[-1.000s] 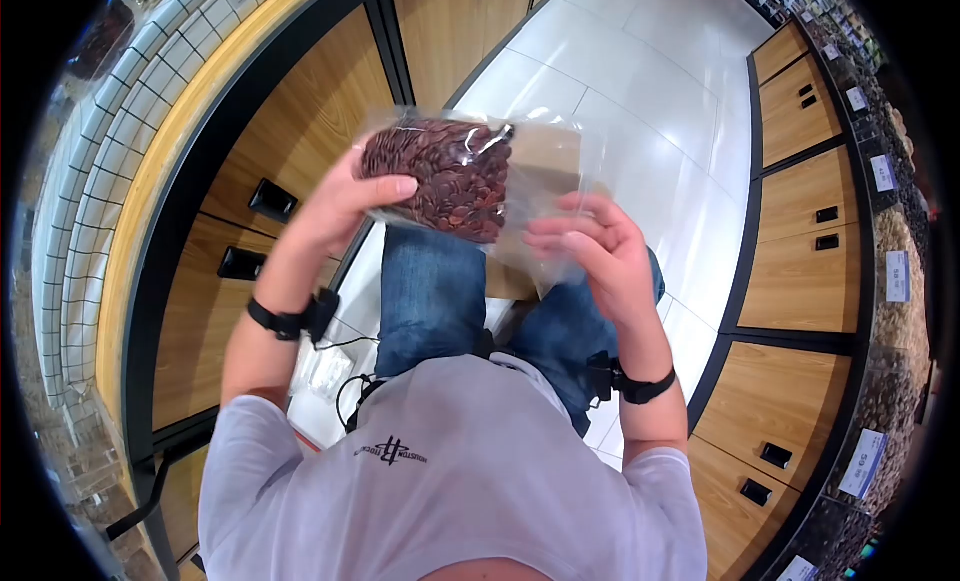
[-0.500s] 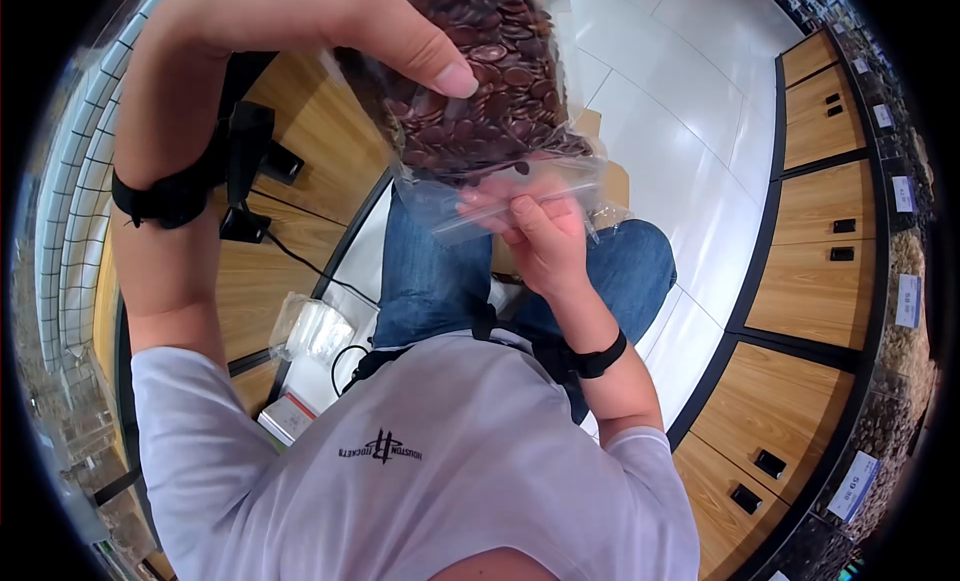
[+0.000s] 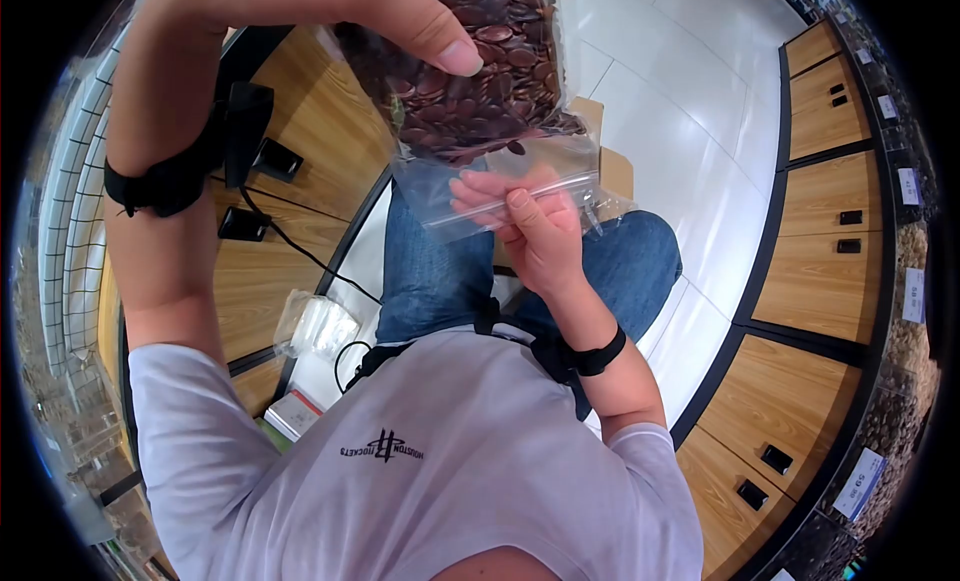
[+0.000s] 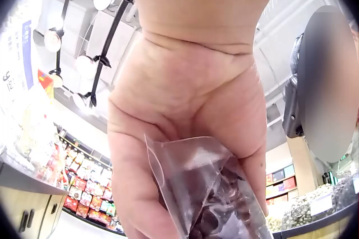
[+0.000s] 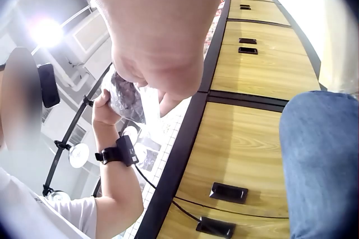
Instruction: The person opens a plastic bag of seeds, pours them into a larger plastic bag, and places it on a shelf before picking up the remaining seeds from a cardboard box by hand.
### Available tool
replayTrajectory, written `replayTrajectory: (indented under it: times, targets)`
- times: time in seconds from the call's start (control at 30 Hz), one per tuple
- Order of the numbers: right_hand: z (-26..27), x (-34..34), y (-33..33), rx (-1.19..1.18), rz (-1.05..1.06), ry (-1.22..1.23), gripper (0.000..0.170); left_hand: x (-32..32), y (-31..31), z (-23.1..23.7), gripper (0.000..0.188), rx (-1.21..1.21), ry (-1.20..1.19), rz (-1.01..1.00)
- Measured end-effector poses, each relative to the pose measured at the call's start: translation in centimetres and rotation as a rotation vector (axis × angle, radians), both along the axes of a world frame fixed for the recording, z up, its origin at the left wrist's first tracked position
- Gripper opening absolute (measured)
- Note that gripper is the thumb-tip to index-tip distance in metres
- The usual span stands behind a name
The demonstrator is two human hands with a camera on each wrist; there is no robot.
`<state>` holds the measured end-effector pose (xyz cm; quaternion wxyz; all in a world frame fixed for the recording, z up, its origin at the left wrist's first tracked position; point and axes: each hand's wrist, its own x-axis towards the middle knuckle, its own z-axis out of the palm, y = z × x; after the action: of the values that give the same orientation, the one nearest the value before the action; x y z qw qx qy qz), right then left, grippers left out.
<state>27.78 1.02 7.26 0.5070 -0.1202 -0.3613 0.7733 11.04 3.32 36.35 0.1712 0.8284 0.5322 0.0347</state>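
A clear zip bag of dark red-brown seeds (image 3: 480, 111) is held up in front of the chest, its zip end hanging lowest. My left hand (image 3: 405, 26) grips the filled part from above, thumb across the front. In the left wrist view, a bottom corner of the bag (image 4: 207, 194) sticks out from between thumb and fingers. At the zip strip (image 3: 510, 206), my right hand (image 3: 548, 243) pinches the plastic between thumb and fingers, some of which show through the film. A few seeds lie in the bag's clear part near the zip.
Below the bag are jeans-clad knees (image 3: 435, 271) and an open cardboard box (image 3: 617, 173). Clear plastic packaging (image 3: 318, 324) lies on the floor at left, near a small white box (image 3: 292, 414). Wooden cabinets (image 3: 815, 291) line both sides, with bulk goods above the right row.
The bag has risen toward the camera and turned zip end down, my left hand lifting with it. My right hand has moved from the bag's loose end to pinching the zip strip.
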Motion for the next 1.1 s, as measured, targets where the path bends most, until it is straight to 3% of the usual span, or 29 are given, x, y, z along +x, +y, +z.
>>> replayTrajectory:
  times: [0.27, 0.6, 0.7, 0.77, 0.8, 0.87, 0.9, 0.97, 1.07, 1.1]
  targets:
    - [-0.2, -1.0, -0.3, 0.032, -0.005, -0.021, 0.025, -0.3, -0.2, 0.7, 0.078, -0.012, 0.048, 0.003]
    - [-2.2, -1.1, -0.4, -0.032, 0.043, -0.065, 0.027, -0.6, -0.1, 0.1, 0.074, -0.048, 0.121, -0.032]
    - [-2.1, -1.2, -1.0, -0.053, 0.023, -0.049, 0.033, -0.9, 0.2, 0.9, 0.073, -0.117, 0.077, -0.034]
    - [-2.5, -1.3, -0.8, -0.032, 0.023, -0.047, 0.034, -1.3, 1.5, 2.0, 0.070, -0.433, -0.036, 0.048]
    - [-2.5, -1.3, -0.7, -0.030, 0.023, -0.047, 0.034, -1.3, 1.1, 1.6, 0.070, -0.430, -0.035, 0.048]
    - [-2.4, -1.2, -1.0, -0.051, 0.037, -0.112, 0.030, -1.2, -0.3, 0.1, 0.068, -0.129, 0.083, -0.084]
    - [-2.5, -1.2, -0.9, -0.049, 0.039, -0.112, 0.030, -1.4, -0.2, 0.4, 0.068, -0.127, 0.083, -0.082]
    - [-3.0, -1.2, -1.0, -0.012, 0.027, -0.086, 0.025, -2.2, 0.4, 1.1, 0.061, -0.422, -0.271, 0.097]
    - [-2.9, 0.5, -0.5, -0.003, 0.011, -0.139, 0.015, -7.2, 3.4, -6.8, 0.073, -0.254, -0.387, -0.036]
    - [-2.7, 1.6, -0.3, 0.053, -0.060, -0.138, 0.014, -8.0, 3.2, -8.8, 0.075, -0.311, -0.597, -0.031]
